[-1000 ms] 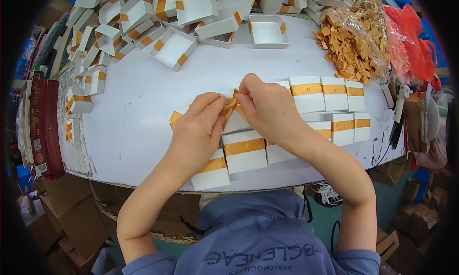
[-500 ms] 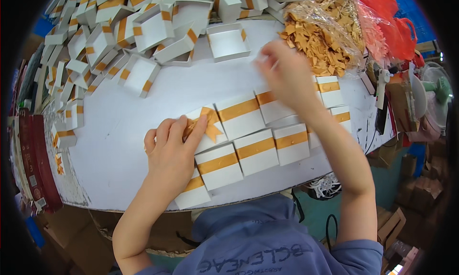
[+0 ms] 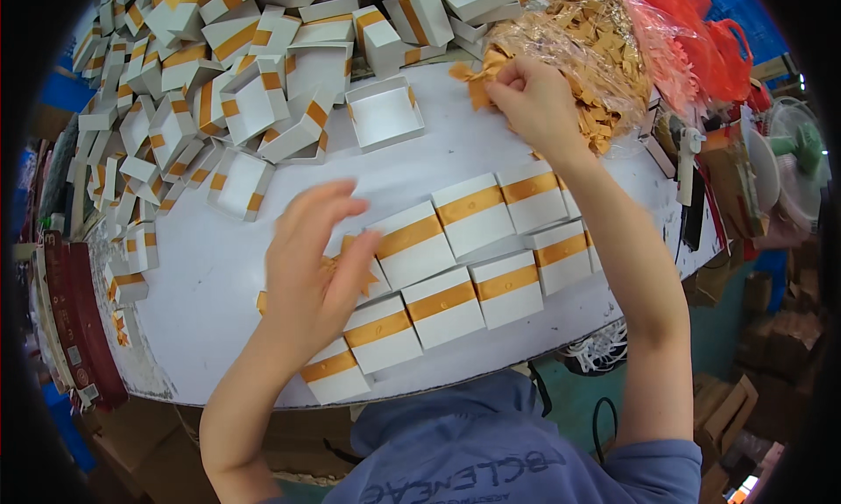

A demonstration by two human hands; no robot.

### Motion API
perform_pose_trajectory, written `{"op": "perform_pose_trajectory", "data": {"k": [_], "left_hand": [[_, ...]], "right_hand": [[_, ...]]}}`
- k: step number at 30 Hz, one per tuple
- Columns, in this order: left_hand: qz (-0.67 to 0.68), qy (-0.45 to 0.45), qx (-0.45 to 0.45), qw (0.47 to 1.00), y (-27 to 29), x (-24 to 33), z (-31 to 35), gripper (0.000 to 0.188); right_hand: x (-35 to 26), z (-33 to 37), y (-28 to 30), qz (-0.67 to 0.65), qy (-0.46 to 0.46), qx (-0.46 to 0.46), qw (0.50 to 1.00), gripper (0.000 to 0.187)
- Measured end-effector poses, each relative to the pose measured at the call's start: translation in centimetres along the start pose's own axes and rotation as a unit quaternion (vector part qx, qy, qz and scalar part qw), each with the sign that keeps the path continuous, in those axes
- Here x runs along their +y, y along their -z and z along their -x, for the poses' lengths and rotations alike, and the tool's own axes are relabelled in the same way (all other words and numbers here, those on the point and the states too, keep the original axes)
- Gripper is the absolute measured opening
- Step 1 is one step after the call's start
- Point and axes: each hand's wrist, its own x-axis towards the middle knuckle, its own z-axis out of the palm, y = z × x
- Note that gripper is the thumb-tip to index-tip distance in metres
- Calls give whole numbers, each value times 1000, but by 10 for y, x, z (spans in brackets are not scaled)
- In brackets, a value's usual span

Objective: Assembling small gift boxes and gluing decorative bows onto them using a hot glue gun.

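My right hand (image 3: 539, 105) is closed on a gold ribbon bow (image 3: 477, 81), its loops and tails sticking out left of my fingertips. It is beside a heap of gold bows (image 3: 600, 110) at the far right. My left hand (image 3: 307, 263), fingers apart, hovers over the left end of two rows of white boxes. It partly hides a gold bow (image 3: 366, 280) on the box beneath. Each box in the rows, such as the white box (image 3: 440, 307) at the front, has a gold ribbon band across its top, several with a small shiny spot.
Many white boxes (image 3: 250, 101) with gold bands are piled at the far left. One open box part (image 3: 385, 114) lies apart from them. Clear plastic wraps the bows, with a red plastic bag (image 3: 727, 57) behind. Dark red cartons (image 3: 83, 320) stand along the left edge.
My left hand has lifted off the bow and opened. My right hand, blurred and nearer before, is now farther back at the heap, with a bow in its fingers. The view has shifted slightly.
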Motion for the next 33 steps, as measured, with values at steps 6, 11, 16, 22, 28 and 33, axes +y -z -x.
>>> {"op": "perform_pose_trajectory", "data": {"k": [6, 11, 16, 22, 28, 33], "left_hand": [[460, 204, 97, 858, -48, 7, -50, 23], [438, 232, 83, 865, -40, 9, -30, 28], [263, 202, 66, 941, -35, -1, 5, 10], [77, 98, -62, 990, -28, -6, 25, 26], [-16, 28, -96, 995, -35, -5, 22, 27], [-196, -54, -118, 972, -36, -3, 18, 29]], "right_hand": [[-69, 67, 17, -252, -53, -179, 949, 21], [-80, 88, 10, -440, -144, -229, 856, 27], [-75, 98, -9, -404, -144, -276, 860, 17], [-72, 107, -6, -155, 32, -248, 956, 14], [-66, 111, -11, -59, 85, -221, 970, 8], [-64, 114, -16, 26, 121, -189, 974, 10]]}}
